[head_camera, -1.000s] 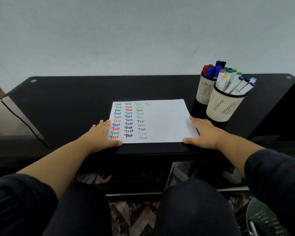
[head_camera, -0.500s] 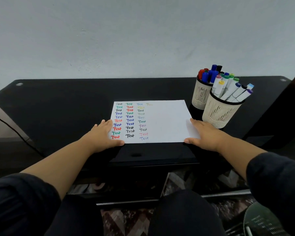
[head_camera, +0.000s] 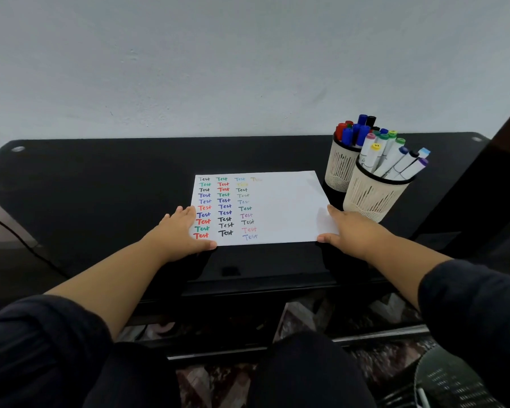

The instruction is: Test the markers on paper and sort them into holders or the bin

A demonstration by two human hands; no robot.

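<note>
A thin white paper [head_camera: 280, 207], rows of coloured "Test" words, lies flat on the black table [head_camera: 100, 187]; it looks light, floppy and slippery. The left hand [head_camera: 180, 231] and right hand [head_camera: 348, 231], each grip spread flat and empty, press its near corners, the best hold. Two marker holders [head_camera: 371, 195] stand just beyond the right grip.

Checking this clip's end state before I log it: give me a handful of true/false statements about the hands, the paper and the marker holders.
1. Both hands lie flat on the paper's near corners. True: the left hand and right hand press on the paper with open palms.
2. The right hand holds a marker. False: it is empty.
3. Two mesh holders stand right of the paper. True: the near holder and far holder both hold capped markers.
4. The paper is blank. False: rows of the word "Test" in several colours fill its left half.
5. A marker lies loose on the table. False: none does.
</note>
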